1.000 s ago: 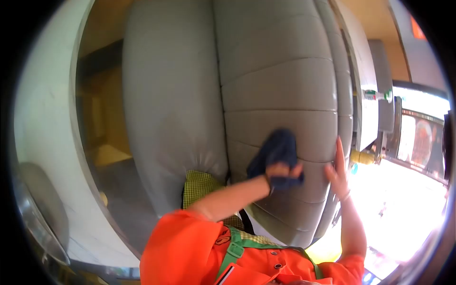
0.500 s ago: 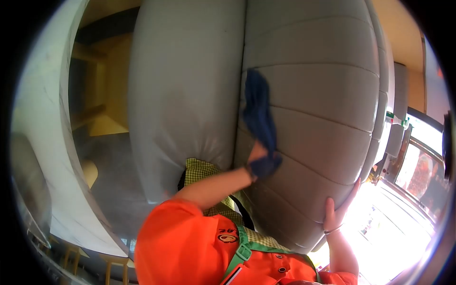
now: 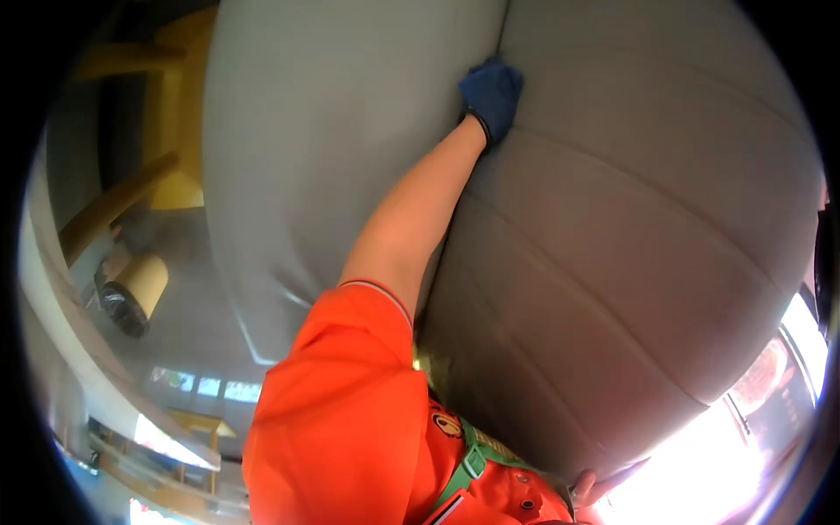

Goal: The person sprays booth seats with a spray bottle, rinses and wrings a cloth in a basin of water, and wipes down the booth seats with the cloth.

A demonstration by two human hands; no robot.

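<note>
My left hand (image 3: 477,114) is closed on a dark blue cloth (image 3: 495,87), which covers most of the fingers. It presses the cloth into the seam between the grey seat cushion (image 3: 297,131) and the grey padded backrest (image 3: 630,219) of a bench sofa. Low on the right, a small part of my right hand (image 3: 588,486) shows at the backrest's edge. Its thumb and a finger are apart and hold nothing; the rest is out of sight.
Left of the seat stand a yellow wooden chair (image 3: 179,114) and a cream bin-like cylinder (image 3: 144,284) on the grey floor. A pale curved table edge (image 3: 66,297) runs down the far left. Bright light comes in at lower right.
My left arm has stretched farther along the sofa, bringing the cloth from the backrest into the seam. The view has leaned closer, and my right hand now sits lower in the picture.
</note>
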